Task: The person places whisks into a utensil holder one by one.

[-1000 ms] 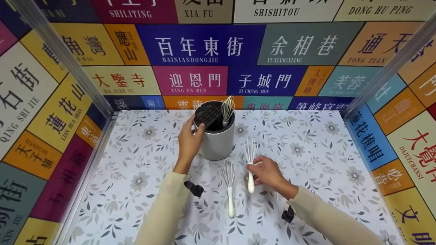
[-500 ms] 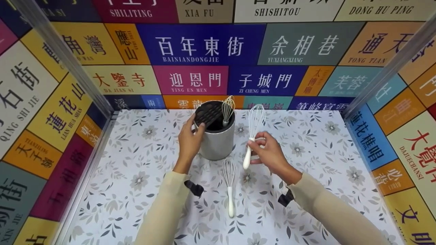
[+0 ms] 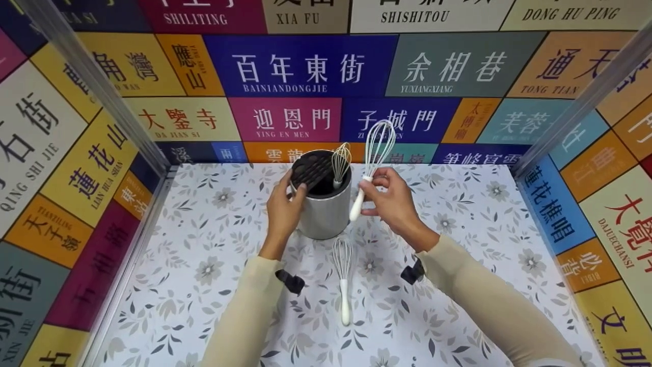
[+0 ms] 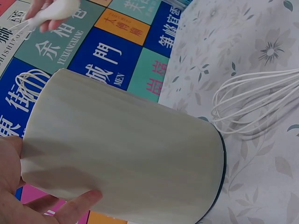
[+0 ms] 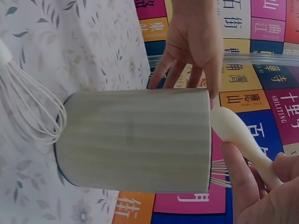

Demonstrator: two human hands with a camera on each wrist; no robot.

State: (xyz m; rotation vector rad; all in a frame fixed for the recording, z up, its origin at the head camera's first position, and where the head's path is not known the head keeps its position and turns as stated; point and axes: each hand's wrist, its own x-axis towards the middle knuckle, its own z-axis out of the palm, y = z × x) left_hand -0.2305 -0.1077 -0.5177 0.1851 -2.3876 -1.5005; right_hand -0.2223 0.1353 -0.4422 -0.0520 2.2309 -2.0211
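Note:
A light grey cylindrical utensil holder (image 3: pixel 326 216) stands upright on the tabletop. Its dark mouth contains a black ribbed insert (image 3: pixel 310 171) at the left and a whisk (image 3: pixel 340 165) leaning at the right, wires up. My left hand (image 3: pixel 285 211) rests against the holder's left side, fingers spread along the wall and thumb at the rim. My right hand (image 3: pixel 395 199) pinches a second white whisk (image 3: pixel 379 148) near the top of its handle, wires up and handle end beside the holder's right wall. A third white whisk (image 3: pixel 344 300) lies before the holder, wires toward it.
White cloth with grey flowers and leaves covers the table (image 3: pixel 204 306). Panels of coloured signs (image 3: pixel 300 66) enclose it at the back and both sides. Clear corner posts (image 3: pixel 570 102) rise at the back left and back right.
My right hand has raised its whisk from beside the lying one, moving it away from me and up to the holder's right side. My left hand and the holder stay put.

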